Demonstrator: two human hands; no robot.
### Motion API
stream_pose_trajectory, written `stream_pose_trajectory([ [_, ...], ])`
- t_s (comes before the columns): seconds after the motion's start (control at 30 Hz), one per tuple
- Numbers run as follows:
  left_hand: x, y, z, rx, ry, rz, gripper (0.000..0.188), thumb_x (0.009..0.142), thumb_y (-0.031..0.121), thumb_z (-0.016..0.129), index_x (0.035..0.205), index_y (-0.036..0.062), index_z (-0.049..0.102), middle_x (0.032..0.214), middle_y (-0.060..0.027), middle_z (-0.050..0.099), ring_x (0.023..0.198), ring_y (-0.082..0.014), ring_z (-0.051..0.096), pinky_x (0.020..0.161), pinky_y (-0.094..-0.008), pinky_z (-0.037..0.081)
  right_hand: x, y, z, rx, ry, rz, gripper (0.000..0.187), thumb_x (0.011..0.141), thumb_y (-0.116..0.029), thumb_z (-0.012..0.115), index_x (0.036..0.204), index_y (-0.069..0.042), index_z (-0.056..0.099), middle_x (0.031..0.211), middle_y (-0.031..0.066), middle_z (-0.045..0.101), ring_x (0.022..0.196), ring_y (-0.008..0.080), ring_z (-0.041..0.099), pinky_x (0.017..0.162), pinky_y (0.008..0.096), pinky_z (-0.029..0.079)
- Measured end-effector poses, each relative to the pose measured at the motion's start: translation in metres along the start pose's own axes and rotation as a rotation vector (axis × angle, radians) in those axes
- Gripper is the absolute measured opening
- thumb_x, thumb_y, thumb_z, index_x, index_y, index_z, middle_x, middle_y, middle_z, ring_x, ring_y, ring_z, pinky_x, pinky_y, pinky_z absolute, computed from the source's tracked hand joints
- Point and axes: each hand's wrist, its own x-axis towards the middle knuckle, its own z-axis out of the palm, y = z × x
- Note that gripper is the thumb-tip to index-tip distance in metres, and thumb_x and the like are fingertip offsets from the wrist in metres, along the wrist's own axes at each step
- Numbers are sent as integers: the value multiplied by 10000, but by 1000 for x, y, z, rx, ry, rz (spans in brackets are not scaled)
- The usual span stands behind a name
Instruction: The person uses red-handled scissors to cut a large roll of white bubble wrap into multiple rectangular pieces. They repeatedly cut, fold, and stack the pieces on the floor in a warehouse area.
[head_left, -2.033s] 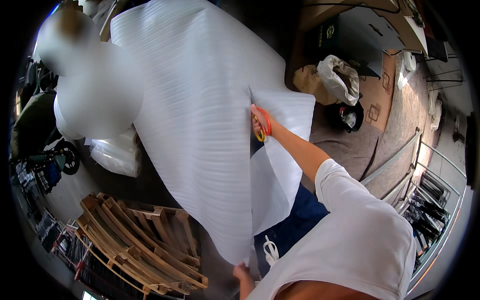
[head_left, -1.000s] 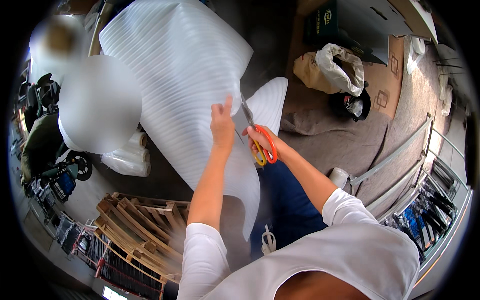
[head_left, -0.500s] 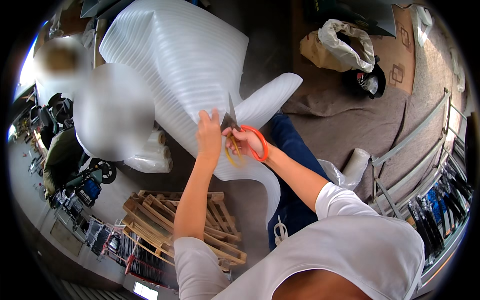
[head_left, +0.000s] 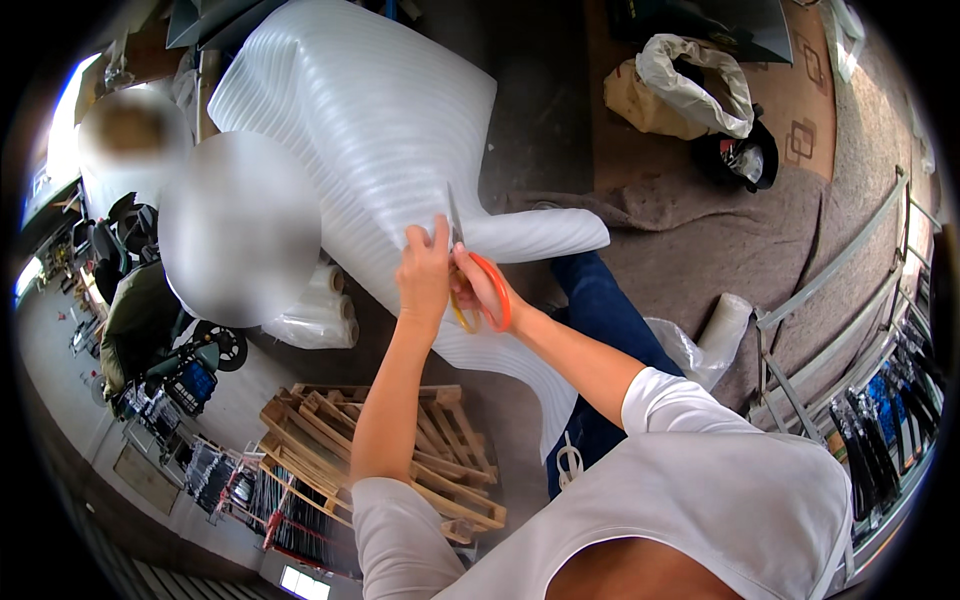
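A large sheet of white ribbed packing foam (head_left: 390, 110) spreads out ahead of me, with a loose flap (head_left: 545, 234) to the right and a strip hanging down toward my legs. My right hand (head_left: 483, 285) is closed round the scissors (head_left: 496, 300), whose handles are orange and yellow. Their blades point away from me into the foam, close together. Just left of the blades, my left hand (head_left: 424, 272) pinches the foam, one finger sticking up. The pinched edge is mostly hidden behind the fingers.
Wooden pallets (head_left: 440, 470) lie stacked below my left arm. Clear-wrapped rolls (head_left: 330, 310) sit at left, beside blurred round patches and a scooter (head_left: 190, 365). To the right are a brown blanket (head_left: 700, 250), a white sack (head_left: 700, 80), a plastic roll (head_left: 722, 330) and a metal rack (head_left: 830, 270).
The scissor blades have closed together and the handles have drawn in. The foam flap on the right has swung down nearer to me. My left hand has shifted only slightly.
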Motion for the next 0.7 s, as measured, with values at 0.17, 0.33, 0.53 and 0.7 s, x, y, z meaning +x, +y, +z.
stream_pose_trajectory([
  [0.17,3,0,-5,-56,32,-23,454,669,42,607,1107,100,502,826,-85,372,619,-226,517,476,-328,437,-8,-15,1,-66,-8,20,480,868,-506,369,808,-40,470,576,17,411,437,85,333,409,217,285],
  [0.33,-5,-6,1,4,53,34,443,685,47,584,1115,95,487,817,-78,381,607,-214,521,461,-313,430,-6,-26,8,-107,20,15,538,841,-580,337,793,-60,463,578,23,415,476,99,350,442,218,293],
  [0.53,-17,2,-1,18,90,26,428,670,1,559,1085,97,524,764,-59,389,554,-184,511,458,-302,428,16,-42,6,-247,47,78,597,807,-641,322,755,-60,447,565,30,403,468,112,371,434,234,314],
  [0.7,-32,4,0,-15,150,-21,467,644,-47,550,1086,106,545,757,-54,382,551,-177,499,478,-299,436,31,-64,21,-405,158,83,613,818,-620,336,917,-39,507,625,46,461,514,114,426,474,219,354],
])
